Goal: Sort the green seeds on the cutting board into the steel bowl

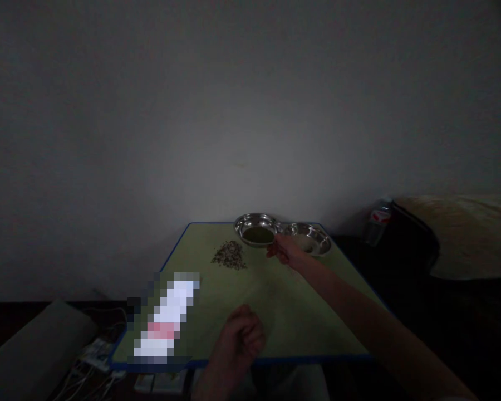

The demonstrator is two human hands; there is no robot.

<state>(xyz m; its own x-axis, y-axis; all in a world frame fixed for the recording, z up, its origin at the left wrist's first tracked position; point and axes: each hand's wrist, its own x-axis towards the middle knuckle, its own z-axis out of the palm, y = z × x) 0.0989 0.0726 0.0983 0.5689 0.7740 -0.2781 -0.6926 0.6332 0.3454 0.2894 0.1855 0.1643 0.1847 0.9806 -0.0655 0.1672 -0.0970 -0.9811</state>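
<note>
My right hand (284, 250) reaches across the table, just in front of two shiny metal bowls. Its fingers are closed together; the dim light hides whatever may be in them. Dark green small grains lie in the left bowl (239, 227), while the right bowl (326, 245) has a little pale material in its bottom, partly behind my hand. To the left of that hand, a loose heap of mixed dark and pale small grains (229, 255) lies on the tabletop. Near the front edge my left hand (242, 334) is curled into a loose fist, its inside hidden.
The pale green table (217, 301) has a blue edge and stands near a grey wall. A bright pixelated rectangle (167, 317) lies on its left side. At right are a bottle (378, 223) and a yellowish cloth-like surface (471, 234). Cables (81, 373) lie low left.
</note>
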